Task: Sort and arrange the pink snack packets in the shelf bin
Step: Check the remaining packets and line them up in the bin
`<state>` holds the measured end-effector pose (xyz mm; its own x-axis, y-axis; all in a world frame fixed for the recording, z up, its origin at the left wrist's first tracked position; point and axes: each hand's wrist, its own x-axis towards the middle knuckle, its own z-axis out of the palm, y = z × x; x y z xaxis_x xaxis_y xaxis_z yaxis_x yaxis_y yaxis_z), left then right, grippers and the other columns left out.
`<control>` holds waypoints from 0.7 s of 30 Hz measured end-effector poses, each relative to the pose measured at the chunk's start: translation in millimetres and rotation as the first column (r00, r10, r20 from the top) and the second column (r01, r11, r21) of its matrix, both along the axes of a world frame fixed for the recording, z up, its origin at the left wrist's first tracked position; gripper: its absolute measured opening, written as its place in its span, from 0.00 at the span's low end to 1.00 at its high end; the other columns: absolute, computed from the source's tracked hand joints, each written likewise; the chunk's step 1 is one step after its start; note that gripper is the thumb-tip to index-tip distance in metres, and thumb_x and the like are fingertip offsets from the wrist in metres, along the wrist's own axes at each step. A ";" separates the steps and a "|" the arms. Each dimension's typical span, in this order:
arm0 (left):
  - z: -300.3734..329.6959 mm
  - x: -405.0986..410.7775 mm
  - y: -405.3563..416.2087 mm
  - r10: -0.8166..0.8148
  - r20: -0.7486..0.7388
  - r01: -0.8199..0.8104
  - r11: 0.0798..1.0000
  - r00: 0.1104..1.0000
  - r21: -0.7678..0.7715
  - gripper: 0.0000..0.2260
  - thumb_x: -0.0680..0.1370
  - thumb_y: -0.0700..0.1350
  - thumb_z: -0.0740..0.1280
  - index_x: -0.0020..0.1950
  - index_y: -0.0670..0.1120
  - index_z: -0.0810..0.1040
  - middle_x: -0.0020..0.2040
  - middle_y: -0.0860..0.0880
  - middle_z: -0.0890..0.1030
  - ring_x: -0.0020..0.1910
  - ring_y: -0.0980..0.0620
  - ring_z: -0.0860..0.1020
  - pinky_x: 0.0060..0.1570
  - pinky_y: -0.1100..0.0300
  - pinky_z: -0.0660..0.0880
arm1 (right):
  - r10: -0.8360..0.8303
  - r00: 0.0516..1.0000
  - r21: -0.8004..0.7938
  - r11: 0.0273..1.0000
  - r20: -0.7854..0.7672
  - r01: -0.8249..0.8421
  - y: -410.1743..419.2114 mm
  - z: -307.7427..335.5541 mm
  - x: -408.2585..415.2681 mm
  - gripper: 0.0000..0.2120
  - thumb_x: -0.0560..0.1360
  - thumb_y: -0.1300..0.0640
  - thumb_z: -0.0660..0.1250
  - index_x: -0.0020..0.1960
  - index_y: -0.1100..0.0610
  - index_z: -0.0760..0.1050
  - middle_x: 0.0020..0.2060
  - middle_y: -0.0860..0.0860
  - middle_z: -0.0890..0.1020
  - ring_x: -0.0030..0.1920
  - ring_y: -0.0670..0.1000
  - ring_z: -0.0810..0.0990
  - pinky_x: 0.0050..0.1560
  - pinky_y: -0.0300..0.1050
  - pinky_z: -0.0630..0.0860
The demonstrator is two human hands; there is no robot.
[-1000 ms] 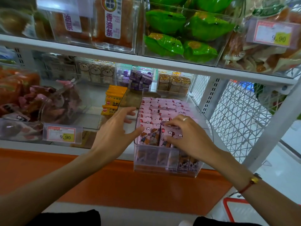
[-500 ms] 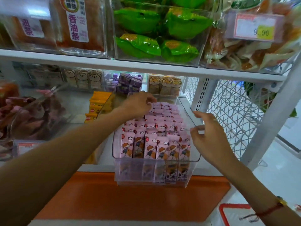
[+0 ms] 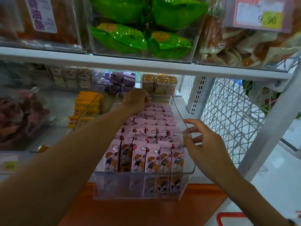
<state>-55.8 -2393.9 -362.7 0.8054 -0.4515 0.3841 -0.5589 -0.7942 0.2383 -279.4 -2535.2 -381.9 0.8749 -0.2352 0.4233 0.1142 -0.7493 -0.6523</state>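
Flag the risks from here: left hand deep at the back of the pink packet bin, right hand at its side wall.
1. The clear bin overhangs the shelf front; a push from the left hand or right hand might tip or slide it off.
2. The pink packets stand upright in tight rows; pressing the back row could topple those in front.
3. The left forearm crosses low over the bin's left edge and may snag packets.
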 end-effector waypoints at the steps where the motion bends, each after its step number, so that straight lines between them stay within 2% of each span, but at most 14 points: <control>1: 0.5 -1.7 -1.6 0.013 0.040 -0.013 1.000 0.999 -0.013 0.07 0.77 0.45 0.68 0.52 0.44 0.82 0.54 0.46 0.82 0.54 0.48 0.79 0.53 0.54 0.75 | 0.003 1.000 -0.008 1.000 -0.005 -0.003 0.5 -0.4 -0.1 0.16 0.77 0.53 0.62 0.65 0.45 0.70 0.44 0.34 0.76 0.40 0.29 0.77 0.31 0.26 0.72; 5: 6.5 -9.6 -3.5 0.092 0.112 -0.069 0.978 0.989 -0.197 0.09 0.81 0.44 0.61 0.55 0.41 0.78 0.56 0.43 0.78 0.54 0.46 0.78 0.50 0.54 0.77 | 0.000 1.000 -0.065 0.998 -0.016 -0.001 2.9 0.9 -1.2 0.17 0.78 0.53 0.63 0.66 0.45 0.68 0.45 0.35 0.74 0.37 0.33 0.78 0.30 0.27 0.70; 7: 13.6 -13.9 -0.9 0.099 0.048 -0.076 0.933 0.994 -0.352 0.12 0.83 0.44 0.56 0.58 0.38 0.74 0.55 0.40 0.78 0.52 0.44 0.78 0.49 0.51 0.78 | 0.001 1.000 -0.096 0.995 -0.025 -0.003 3.6 3.1 -1.7 0.18 0.77 0.52 0.64 0.66 0.46 0.68 0.45 0.37 0.75 0.38 0.37 0.78 0.33 0.31 0.70; 9: 21.5 -22.1 3.6 0.055 -0.057 -0.078 0.827 0.997 -0.556 0.11 0.82 0.43 0.58 0.57 0.37 0.73 0.53 0.39 0.79 0.49 0.45 0.78 0.49 0.50 0.77 | -0.005 0.999 -0.115 0.993 -0.039 0.000 5.3 8.2 -2.3 0.18 0.76 0.48 0.64 0.65 0.47 0.68 0.47 0.39 0.77 0.42 0.39 0.78 0.37 0.36 0.71; 13: 29.5 -54.8 18.3 -0.051 -0.273 -0.206 0.526 0.961 -0.825 0.04 0.81 0.42 0.60 0.53 0.41 0.71 0.50 0.41 0.78 0.53 0.44 0.77 0.50 0.60 0.75 | -0.061 0.997 -0.227 0.972 0.037 0.068 13.4 28.1 -1.3 0.19 0.77 0.48 0.64 0.65 0.51 0.70 0.61 0.49 0.76 0.58 0.47 0.73 0.50 0.39 0.67; 14: 29.0 -67.7 23.6 -0.093 -0.304 -0.232 0.452 0.948 -0.861 0.05 0.82 0.42 0.60 0.54 0.40 0.71 0.49 0.42 0.79 0.53 0.43 0.77 0.50 0.62 0.76 | -0.053 0.996 -0.223 0.973 0.072 0.068 19.1 35.3 -0.8 0.18 0.77 0.49 0.64 0.65 0.52 0.71 0.61 0.49 0.76 0.59 0.47 0.73 0.51 0.39 0.66; 15: 28.2 -81.6 29.7 -0.121 -0.326 -0.252 0.407 0.938 -0.878 0.08 0.82 0.42 0.60 0.56 0.38 0.71 0.51 0.41 0.79 0.53 0.43 0.78 0.53 0.60 0.77 | -0.025 0.995 -0.199 0.979 0.096 0.044 26.5 41.8 -0.2 0.17 0.77 0.50 0.64 0.64 0.52 0.71 0.61 0.49 0.76 0.58 0.46 0.73 0.50 0.38 0.67; 17: 27.7 -114.7 44.4 -0.143 -0.340 -0.260 0.397 0.930 -0.880 0.11 0.82 0.45 0.60 0.59 0.39 0.72 0.54 0.42 0.80 0.54 0.45 0.79 0.56 0.52 0.77 | 0.067 0.995 -0.126 0.990 0.068 -0.058 45.9 50.5 1.8 0.17 0.77 0.49 0.63 0.65 0.52 0.71 0.58 0.48 0.76 0.52 0.44 0.73 0.47 0.35 0.70; 19: 27.0 -146.9 59.1 -0.189 -0.292 -0.202 0.386 0.938 -0.900 0.11 0.81 0.47 0.60 0.60 0.42 0.73 0.53 0.46 0.80 0.54 0.50 0.79 0.55 0.55 0.78 | 0.173 0.985 -0.088 0.981 -0.026 -0.174 67.1 51.0 2.2 0.22 0.77 0.45 0.61 0.69 0.50 0.66 0.58 0.46 0.72 0.50 0.42 0.73 0.46 0.30 0.67; 21: 26.9 -173.0 74.3 -0.242 -0.241 -0.146 0.354 0.940 -0.924 0.10 0.81 0.48 0.61 0.57 0.43 0.74 0.49 0.48 0.80 0.49 0.54 0.80 0.49 0.61 0.79 | 0.234 0.970 -0.098 0.966 -0.068 -0.240 82.9 45.4 0.3 0.25 0.77 0.43 0.60 0.72 0.49 0.62 0.63 0.47 0.69 0.58 0.44 0.70 0.51 0.31 0.64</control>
<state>-228.8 -2319.7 -335.7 0.9414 -0.0075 0.3373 -0.3360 0.0695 0.9393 -279.1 -2452.4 -336.5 0.9229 0.0245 0.3841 0.2627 -0.7696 -0.5820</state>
